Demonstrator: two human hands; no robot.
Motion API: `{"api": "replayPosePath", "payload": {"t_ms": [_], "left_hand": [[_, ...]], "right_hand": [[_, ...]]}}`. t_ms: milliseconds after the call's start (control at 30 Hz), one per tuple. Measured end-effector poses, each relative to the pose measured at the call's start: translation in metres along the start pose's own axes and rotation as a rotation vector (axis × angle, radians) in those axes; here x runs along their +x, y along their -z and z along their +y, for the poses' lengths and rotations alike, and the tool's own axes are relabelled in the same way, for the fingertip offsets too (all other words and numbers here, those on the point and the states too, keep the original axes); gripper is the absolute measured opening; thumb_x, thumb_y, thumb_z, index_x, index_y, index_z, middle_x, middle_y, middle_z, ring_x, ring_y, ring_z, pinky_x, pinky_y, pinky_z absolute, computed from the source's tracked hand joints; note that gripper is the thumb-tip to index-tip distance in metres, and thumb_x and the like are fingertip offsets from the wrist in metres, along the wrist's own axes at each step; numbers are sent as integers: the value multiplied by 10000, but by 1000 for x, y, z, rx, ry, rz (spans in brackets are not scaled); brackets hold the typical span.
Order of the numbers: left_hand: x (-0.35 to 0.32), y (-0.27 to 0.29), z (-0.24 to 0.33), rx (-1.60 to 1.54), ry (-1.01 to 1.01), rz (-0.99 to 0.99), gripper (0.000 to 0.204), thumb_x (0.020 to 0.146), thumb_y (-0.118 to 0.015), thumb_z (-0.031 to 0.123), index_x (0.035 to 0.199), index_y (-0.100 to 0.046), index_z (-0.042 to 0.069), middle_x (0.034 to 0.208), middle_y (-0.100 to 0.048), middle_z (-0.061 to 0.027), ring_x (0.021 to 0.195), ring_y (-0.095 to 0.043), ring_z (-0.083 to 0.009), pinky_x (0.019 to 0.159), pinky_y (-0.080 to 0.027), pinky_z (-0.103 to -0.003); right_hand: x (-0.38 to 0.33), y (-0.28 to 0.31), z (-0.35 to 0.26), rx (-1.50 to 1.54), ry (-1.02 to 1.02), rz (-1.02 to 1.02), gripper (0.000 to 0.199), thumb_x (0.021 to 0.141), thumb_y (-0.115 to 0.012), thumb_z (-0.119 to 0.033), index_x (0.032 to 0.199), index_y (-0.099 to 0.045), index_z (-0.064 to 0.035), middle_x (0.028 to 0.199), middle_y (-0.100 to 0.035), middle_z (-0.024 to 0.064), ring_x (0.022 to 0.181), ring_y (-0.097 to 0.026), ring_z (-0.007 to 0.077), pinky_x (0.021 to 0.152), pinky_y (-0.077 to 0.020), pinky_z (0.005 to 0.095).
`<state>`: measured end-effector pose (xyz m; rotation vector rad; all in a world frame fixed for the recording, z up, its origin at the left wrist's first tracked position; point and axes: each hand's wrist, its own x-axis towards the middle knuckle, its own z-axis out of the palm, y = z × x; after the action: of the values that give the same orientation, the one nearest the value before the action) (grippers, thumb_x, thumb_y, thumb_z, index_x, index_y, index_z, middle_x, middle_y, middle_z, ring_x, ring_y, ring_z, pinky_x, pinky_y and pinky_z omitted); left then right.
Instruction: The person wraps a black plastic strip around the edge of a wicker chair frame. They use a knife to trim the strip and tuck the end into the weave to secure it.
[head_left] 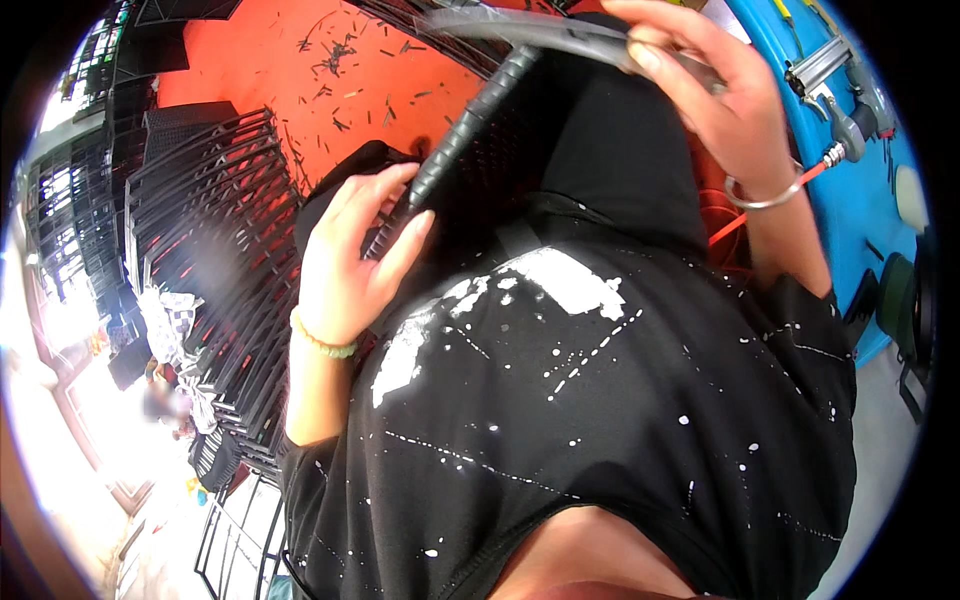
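My left hand (pixel 350 245) is wrapped round the near end of a black frame (pixel 472 122) with strip wound along its edge. The thumb lies on one side and the fingers on the other. This frame leans across my lap, its far end rising away from me. In my right hand (pixel 715 90), thumb and fingers pinch a flat dark plastic strip (pixel 570 42). The strip stretches leftward over the frame's far end and is smeared by motion at its tip. How the strip joins the frame, if at all, I cannot tell.
Many black metal frames (pixel 215 210) stand stacked at my left. Black strip scraps (pixel 345 65) litter the red floor (pixel 235 60). On my right, a blue table (pixel 825 220) carries an air tool (pixel 845 115) with an orange hose (pixel 818 168).
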<state>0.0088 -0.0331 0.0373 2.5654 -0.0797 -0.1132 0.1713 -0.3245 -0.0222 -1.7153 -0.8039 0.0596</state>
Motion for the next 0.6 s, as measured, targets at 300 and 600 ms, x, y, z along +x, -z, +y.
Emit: {"api": "replayPosePath", "payload": {"t_ms": [300, 600], "left_hand": [[20, -16, 7, 34, 15, 25, 337, 871, -722, 126, 1177, -640, 11, 931, -639, -67, 825, -612, -148, 753, -480, -261], [28, -18, -6, -84, 35, 2, 259, 932, -670, 117, 1154, -646, -13, 892, -626, -31, 748, -576, -75, 700, -469, -217]], "right_hand": [[-1, 43, -18, -346, 218, -129, 139, 839, -701, -29, 972, -712, 11, 810, -687, 82, 674, -641, 161, 607, -476, 251], [21, 20, -21, -114, -3, -99, 106, 799, -724, -47, 853, -712, 44, 770, -708, 152, 667, -676, 223, 620, -511, 283]]}}
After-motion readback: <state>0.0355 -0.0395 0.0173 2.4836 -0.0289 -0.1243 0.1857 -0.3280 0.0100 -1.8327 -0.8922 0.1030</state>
